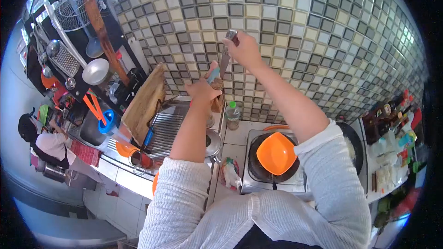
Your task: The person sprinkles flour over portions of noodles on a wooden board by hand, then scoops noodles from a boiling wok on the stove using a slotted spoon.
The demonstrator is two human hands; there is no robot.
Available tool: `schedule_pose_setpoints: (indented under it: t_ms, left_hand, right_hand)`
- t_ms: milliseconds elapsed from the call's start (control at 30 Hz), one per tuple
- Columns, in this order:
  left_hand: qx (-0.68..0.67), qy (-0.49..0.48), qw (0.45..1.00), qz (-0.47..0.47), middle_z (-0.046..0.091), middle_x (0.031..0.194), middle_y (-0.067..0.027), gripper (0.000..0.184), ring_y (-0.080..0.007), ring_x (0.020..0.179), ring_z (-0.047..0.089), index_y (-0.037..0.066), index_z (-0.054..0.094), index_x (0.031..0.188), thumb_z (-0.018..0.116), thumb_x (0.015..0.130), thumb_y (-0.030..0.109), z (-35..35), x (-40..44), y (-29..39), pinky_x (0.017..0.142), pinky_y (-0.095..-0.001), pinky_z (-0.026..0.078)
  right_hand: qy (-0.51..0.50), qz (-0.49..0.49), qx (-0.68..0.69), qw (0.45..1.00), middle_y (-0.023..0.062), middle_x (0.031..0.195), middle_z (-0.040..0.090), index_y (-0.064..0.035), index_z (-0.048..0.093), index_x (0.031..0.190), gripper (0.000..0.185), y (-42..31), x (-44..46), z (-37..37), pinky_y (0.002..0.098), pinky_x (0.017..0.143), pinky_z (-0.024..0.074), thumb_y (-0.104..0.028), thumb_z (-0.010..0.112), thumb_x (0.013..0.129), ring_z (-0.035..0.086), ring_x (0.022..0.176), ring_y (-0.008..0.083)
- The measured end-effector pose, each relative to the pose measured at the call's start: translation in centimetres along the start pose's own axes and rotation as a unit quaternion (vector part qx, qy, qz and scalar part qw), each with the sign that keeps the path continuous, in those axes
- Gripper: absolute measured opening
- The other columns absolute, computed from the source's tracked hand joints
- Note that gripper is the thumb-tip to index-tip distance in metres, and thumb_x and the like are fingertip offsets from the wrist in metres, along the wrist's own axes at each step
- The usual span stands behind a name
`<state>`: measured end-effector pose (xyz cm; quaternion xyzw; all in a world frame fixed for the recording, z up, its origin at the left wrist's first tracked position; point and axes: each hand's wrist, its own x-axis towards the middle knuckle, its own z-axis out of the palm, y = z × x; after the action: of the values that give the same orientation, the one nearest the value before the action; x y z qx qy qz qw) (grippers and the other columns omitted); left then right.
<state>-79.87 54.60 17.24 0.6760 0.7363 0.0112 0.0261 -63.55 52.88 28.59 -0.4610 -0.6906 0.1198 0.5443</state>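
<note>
My right hand (243,48) is raised in front of the tiled wall, closed around the handle of a knife. The knife (224,63) points downward, its blade tip close above a brown wooden knife block (216,106). My left hand (201,88) grips the top of that block, and its fingers are partly hidden. A light blue piece (213,74) sticks up by my left fingers; I cannot tell if it is another knife's handle. Below stands a clear bottle (232,116) with a green cap.
An orange bowl (277,153) sits on the stove (248,182). Left are a dish rack (168,124), a wooden cutting board (145,103) and hanging utensils (96,71). Bottles and jars (390,145) crowd the right. Another person (50,145) stands at far left by the sink.
</note>
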Motion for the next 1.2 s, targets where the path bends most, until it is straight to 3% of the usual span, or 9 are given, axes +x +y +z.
schedule_pose_setpoints:
  t_ms: [33,167,233,333,867,967,1067,1133,1200]
  left_hand:
    - [0.0,-0.001,1.0,0.002,0.05,0.134,-0.0068,0.1,-0.0255,0.12,0.051,0.014,0.041,0.137,0.07,0.055,0.065,-0.3,-0.3,-0.1,0.102,-0.0623,0.021]
    - [-0.021,-0.005,1.0,0.004,0.052,0.131,-0.0089,0.101,-0.0263,0.119,0.052,0.01,0.042,0.135,0.07,0.055,0.065,-0.5,-0.8,-0.2,0.104,-0.06,0.022]
    - [0.003,-0.013,1.0,-0.018,0.053,0.13,-0.0099,0.102,-0.0264,0.119,0.052,0.009,0.042,0.135,0.07,0.054,0.065,0.1,-0.5,-0.3,0.104,-0.0595,0.022]
    - [-0.001,-0.004,1.0,-0.02,0.054,0.129,-0.011,0.104,-0.0265,0.118,0.053,0.007,0.043,0.134,0.071,0.053,0.066,0.1,-0.3,-0.3,0.104,-0.0581,0.023]
    - [-0.017,0.009,1.0,-0.02,0.06,0.12,-0.008,0.09,-0.0245,0.114,0.056,0.008,0.047,0.128,0.073,0.059,0.06,-1.2,-1.6,0.1,0.104,-0.0566,0.022]
    - [-0.016,0.03,0.999,-0.015,0.063,0.115,-0.0089,0.085,-0.0251,0.109,0.059,0.007,0.05,0.123,0.073,0.059,0.058,0.3,-0.7,-0.1,0.103,-0.0583,0.022]
    - [-0.033,0.021,0.999,-0.016,0.062,0.117,-0.0097,0.09,-0.0259,0.11,0.058,0.008,0.05,0.125,0.072,0.057,0.063,0.0,-0.7,-0.2,0.103,-0.0585,0.022]
    - [-0.033,0.002,0.999,-0.019,0.06,0.121,-0.0102,0.098,-0.0264,0.114,0.055,0.008,0.048,0.129,0.07,0.054,0.067,-0.2,-0.5,-0.2,0.104,-0.058,0.022]
    - [-0.027,-0.004,0.999,-0.018,0.056,0.126,-0.0115,0.099,-0.0272,0.117,0.054,0.008,0.049,0.129,0.07,0.053,0.068,-0.1,-0.3,-0.3,0.103,-0.059,0.022]
  right_hand:
    - [0.038,-0.047,-0.012,0.998,0.0167,0.071,0.063,0.0014,0.06,0.082,0.027,1.3,0.0,0.3,0.037,0.06,0.0485,-0.025,0.066,0.079,0.062,0.064,0.0309]
    - [0.023,-0.02,-0.031,0.999,0.0144,0.073,0.064,0.0009,0.06,0.085,0.024,4.1,-2.5,0.6,0.0344,0.062,0.0492,-0.023,0.066,0.081,0.064,0.067,0.0262]
    - [0.046,0.029,0.145,0.988,0.0118,0.074,0.066,0.0001,0.06,0.087,0.022,6.8,-3.7,2.5,0.0311,0.063,0.0502,-0.02,0.065,0.082,0.065,0.068,0.0193]
    - [0.061,0.065,0.198,0.976,0.0094,0.075,0.067,-0.0005,0.061,0.09,0.02,8.2,-4.7,3.6,0.029,0.064,0.0508,-0.019,0.063,0.084,0.065,0.069,0.0148]
    - [0.02,0.074,0.158,0.985,0.0103,0.074,0.067,0.0018,0.06,0.089,0.02,11.1,-4.3,6.3,0.0307,0.061,0.0506,-0.016,0.066,0.083,0.066,0.067,0.0179]
    - [-0.031,0.088,0.163,0.982,0.009,0.074,0.065,0.002,0.061,0.091,0.017,12.2,-5.4,8.2,0.0256,0.06,0.0504,-0.013,0.064,0.084,0.062,0.064,0.0123]
    - [-0.05,0.09,0.105,0.989,0.01,0.07,0.065,0.0008,0.063,0.086,0.017,13.4,-6.1,10.2,0.0295,0.059,0.0495,-0.015,0.067,0.081,0.063,0.062,0.016]
    - [-0.027,0.136,0.094,0.986,0.0167,0.076,0.067,0.0011,0.065,0.081,0.02,12.8,-6.4,10.5,0.0358,0.066,0.05,-0.018,0.069,0.077,0.066,0.072,0.0263]
    - [-0.053,0.183,0.109,0.976,0.0141,0.077,0.067,-0.0003,0.066,0.086,0.02,13.7,-6.8,10.8,0.0357,0.067,0.0495,-0.017,0.069,0.076,0.066,0.074,0.0255]
